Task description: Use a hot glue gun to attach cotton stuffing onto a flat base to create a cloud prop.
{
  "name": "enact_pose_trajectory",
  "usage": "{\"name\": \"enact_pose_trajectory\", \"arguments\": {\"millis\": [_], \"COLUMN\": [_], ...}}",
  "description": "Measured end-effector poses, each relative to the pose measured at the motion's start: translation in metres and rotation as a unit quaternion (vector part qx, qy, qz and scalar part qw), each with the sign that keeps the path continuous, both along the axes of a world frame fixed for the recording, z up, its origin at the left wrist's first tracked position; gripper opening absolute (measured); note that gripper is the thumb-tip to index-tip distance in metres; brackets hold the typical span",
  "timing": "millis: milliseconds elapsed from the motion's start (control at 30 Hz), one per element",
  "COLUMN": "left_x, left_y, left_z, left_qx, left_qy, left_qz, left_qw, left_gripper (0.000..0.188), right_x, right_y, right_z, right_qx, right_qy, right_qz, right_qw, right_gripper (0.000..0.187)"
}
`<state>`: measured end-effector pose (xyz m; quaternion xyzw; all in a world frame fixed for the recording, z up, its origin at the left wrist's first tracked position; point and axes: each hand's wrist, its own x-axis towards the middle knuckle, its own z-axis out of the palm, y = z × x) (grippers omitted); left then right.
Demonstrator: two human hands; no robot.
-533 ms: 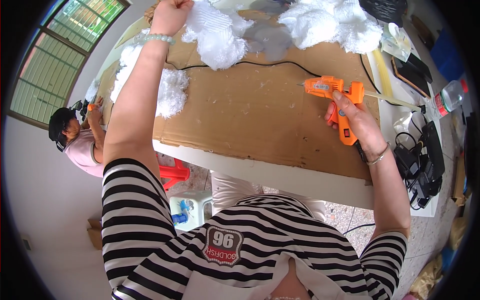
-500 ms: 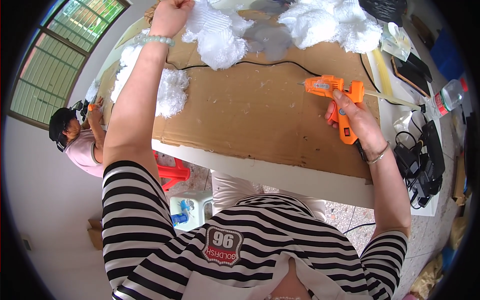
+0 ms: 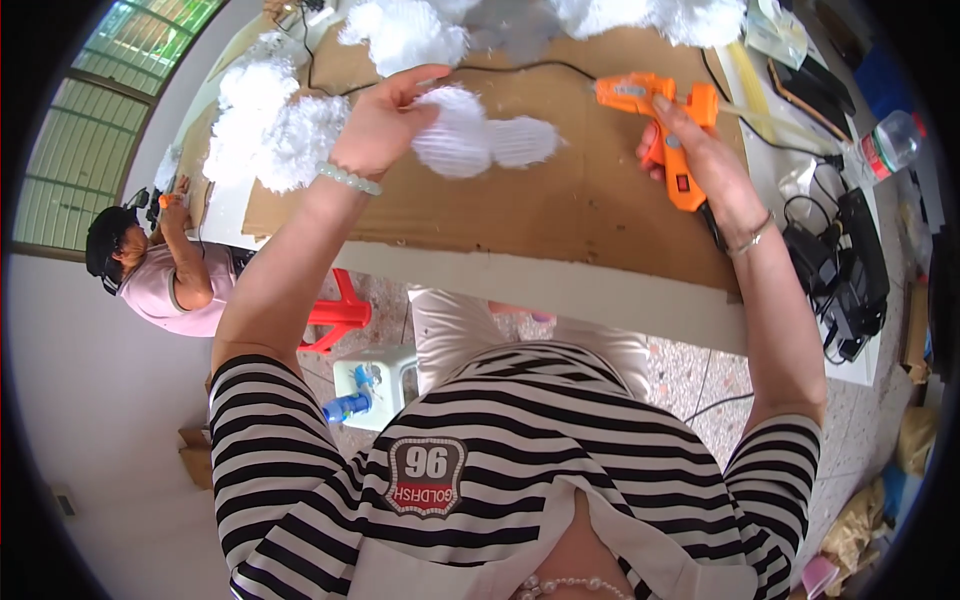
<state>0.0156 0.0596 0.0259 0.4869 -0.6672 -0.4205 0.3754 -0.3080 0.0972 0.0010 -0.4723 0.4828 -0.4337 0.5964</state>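
Observation:
My left hand (image 3: 388, 125), a beaded bracelet on its wrist, is over the cardboard with its thumb and fingers at the edge of a white ribbed, fluffy piece (image 3: 452, 135). This piece has a smaller rounded lobe on its right and seems pinched at its left side; the exact contact is partly hidden. My right hand (image 3: 705, 150) grips an orange hot glue gun (image 3: 683, 170) by its handle. The gun's nozzle faces left, and a pale glue stick (image 3: 755, 118) runs out of its back.
Brown cardboard (image 3: 560, 215) covers the table. White fluffy heaps (image 3: 270, 125) lie left, with more (image 3: 400, 35) at the back. A black cord (image 3: 520, 66) crosses behind. Rightward are a plastic bottle (image 3: 890, 145) and black adapters (image 3: 845, 265). Another person (image 3: 170, 270) works at far left.
My left hand has come down from the far edge toward me, and a white ribbed piece now lies by its fingers. The glue gun stays in my right hand; the whole view has shifted.

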Motion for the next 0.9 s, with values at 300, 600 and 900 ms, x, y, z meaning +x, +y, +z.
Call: {"name": "enact_pose_trajectory", "arguments": {"millis": [300,600,900], "left_x": [-0.021,-0.049,-0.022], "left_y": [0.032,0.019,0.030], "left_z": [-0.009,-0.037,-0.018], "left_qx": [-0.446,-0.422,-0.184], "left_qy": [-0.334,-0.318,-0.071], "left_qz": [-0.058,-0.105,-0.009], "left_qw": [0.828,0.843,0.980], "left_gripper": [0.032,0.009,0.015], "right_x": [0.000,-0.003,0.000], "right_y": [0.004,0.002,0.004], "right_z": [0.003,-0.003,0.004], "right_qx": [-0.031,-0.023,-0.019], "right_qy": [0.034,0.036,0.026], "right_qz": [-0.016,0.000,-0.018], "right_qw": [0.999,0.999,0.999], "right_gripper": [0.041,0.041,0.041]}}
